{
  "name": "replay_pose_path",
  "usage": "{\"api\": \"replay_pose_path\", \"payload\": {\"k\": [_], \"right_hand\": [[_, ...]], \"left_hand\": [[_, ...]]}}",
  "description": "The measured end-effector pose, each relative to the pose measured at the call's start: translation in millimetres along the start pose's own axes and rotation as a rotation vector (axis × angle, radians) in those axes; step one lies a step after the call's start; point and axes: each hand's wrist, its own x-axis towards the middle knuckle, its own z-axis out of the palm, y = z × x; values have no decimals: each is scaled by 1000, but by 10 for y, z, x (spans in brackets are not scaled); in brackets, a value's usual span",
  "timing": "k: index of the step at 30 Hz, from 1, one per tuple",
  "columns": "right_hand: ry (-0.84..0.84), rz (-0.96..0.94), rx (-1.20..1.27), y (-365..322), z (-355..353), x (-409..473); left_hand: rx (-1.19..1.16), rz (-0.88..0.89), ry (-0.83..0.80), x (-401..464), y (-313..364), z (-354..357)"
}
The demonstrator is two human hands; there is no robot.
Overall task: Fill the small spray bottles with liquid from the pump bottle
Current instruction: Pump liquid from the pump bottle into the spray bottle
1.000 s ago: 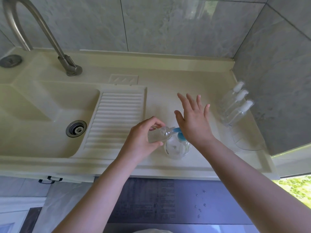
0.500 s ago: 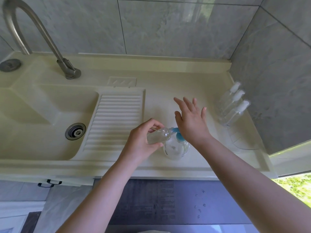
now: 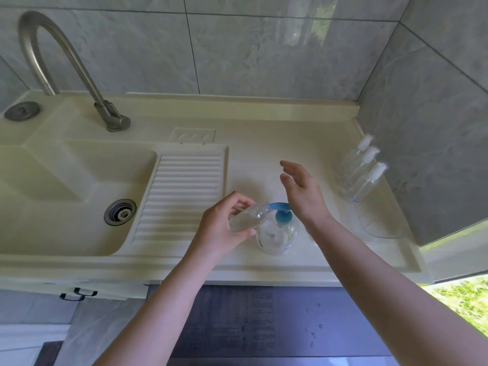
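Observation:
A round clear pump bottle [image 3: 277, 235] with a blue pump head [image 3: 282, 211] stands on the cream counter [image 3: 264, 165] near its front edge. My left hand [image 3: 224, 228] grips a small clear bottle [image 3: 247, 216] without a cap, tilted, with its open neck right at the blue spout. My right hand [image 3: 303, 191] hovers with straight fingers over the pump head, its heel just right of the blue top. Three small spray bottles [image 3: 363, 167] with white caps stand together at the right by the wall.
A cream sink [image 3: 66, 186] with a drain [image 3: 120, 212] and a curved metal tap [image 3: 66, 64] fills the left. A ribbed washboard slope [image 3: 182, 194] lies between sink and bottles. A clear plastic piece [image 3: 375, 223] lies at the right near the tiled wall.
My right hand has lifted and tipped, so the blue pump head shows more. The left hand keeps the small bottle at the spout. The camera has tilted slightly.

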Motion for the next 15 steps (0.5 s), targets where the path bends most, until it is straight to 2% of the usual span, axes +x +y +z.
{"api": "replay_pose_path", "payload": {"k": [7,15], "right_hand": [[67,-82,77,-14,-78,2],[183,-27,37,338,-272,-161]], "left_hand": [[-57,-67,44,-106,-50,5],[-122,-83,116,-292,36,-7]]}}
